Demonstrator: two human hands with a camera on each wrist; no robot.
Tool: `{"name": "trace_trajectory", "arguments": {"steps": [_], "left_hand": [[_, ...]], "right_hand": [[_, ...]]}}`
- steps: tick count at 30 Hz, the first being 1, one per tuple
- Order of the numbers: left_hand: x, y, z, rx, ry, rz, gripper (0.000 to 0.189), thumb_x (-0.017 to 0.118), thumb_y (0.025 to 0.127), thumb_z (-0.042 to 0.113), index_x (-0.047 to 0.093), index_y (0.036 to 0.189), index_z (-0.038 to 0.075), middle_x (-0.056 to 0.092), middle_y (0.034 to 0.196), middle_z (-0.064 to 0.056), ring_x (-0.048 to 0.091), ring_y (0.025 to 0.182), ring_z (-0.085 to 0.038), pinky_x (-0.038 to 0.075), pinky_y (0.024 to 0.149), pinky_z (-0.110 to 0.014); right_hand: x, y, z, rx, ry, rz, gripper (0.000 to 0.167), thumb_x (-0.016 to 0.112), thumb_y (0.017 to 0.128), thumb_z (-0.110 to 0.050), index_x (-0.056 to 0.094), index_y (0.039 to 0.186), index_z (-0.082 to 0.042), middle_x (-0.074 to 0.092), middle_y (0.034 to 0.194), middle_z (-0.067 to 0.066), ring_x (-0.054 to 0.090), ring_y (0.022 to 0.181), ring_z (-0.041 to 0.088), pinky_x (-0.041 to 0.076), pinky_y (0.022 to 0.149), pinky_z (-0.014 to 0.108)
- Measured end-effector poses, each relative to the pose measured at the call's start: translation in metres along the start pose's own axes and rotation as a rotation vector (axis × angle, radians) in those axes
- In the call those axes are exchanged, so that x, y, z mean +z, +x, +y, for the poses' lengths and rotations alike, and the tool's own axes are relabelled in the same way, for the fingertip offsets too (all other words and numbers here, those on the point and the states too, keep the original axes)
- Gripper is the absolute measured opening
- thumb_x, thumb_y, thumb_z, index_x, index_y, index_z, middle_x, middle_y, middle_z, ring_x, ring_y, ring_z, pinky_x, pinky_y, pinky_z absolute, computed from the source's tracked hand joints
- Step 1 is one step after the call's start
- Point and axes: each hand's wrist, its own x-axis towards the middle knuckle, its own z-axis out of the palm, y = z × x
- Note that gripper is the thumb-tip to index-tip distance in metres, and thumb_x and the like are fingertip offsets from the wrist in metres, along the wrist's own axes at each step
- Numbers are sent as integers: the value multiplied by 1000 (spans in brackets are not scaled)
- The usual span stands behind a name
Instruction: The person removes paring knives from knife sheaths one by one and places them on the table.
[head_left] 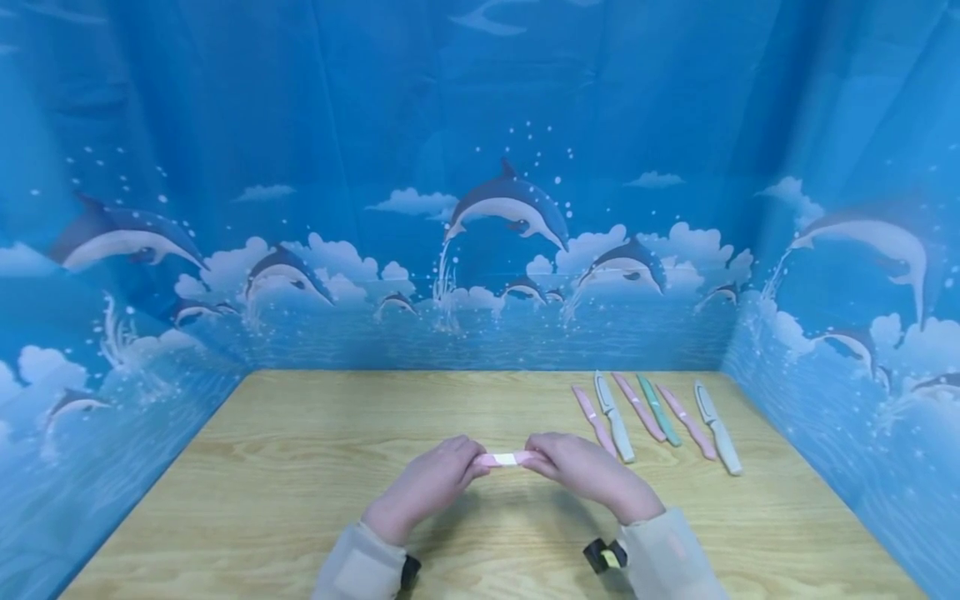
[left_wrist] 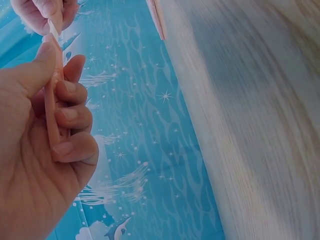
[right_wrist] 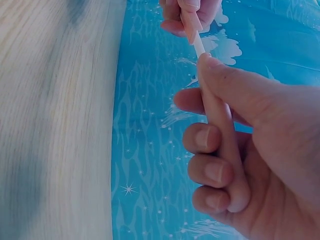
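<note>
A wood-grain table [head_left: 300, 475] meets blue dolphin-print curtains [head_left: 375, 100]. Above it, a pink knife [head_left: 507, 459] with a pale middle stretch spans two hands: the left hand [head_left: 435, 479] grips one end, the right hand [head_left: 592, 475] the other. Only the head view shows all six other knives [head_left: 660, 410], at the table's right; the right wrist view reveals the rounded handle [right_wrist: 222, 125] under curled fingers.

The bare left hand [head_left: 435, 477] and bare right hand [head_left: 588, 472] face each other above the light wood-grain tabletop [head_left: 300, 425], short of its far edge. Both grip with curled fingers [right_wrist: 210, 170]; the forearms, in pale sleeves [head_left: 667, 554], slant inward.
</note>
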Motion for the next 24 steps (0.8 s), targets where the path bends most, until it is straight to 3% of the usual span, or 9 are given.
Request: {"name": "trace_trajectory", "arguments": {"steps": [24], "left_hand": [[0, 1, -2, -31, -29, -10, 24, 51, 100, 33, 62, 105, 13, 60, 90, 7, 52, 76, -3, 51, 69, -25]], "right_hand": [[-2, -1, 4, 1, 14, -1, 20, 54, 98, -33, 62, 91, -16, 46, 66, -12, 37, 56, 0, 37, 52, 20]]}}
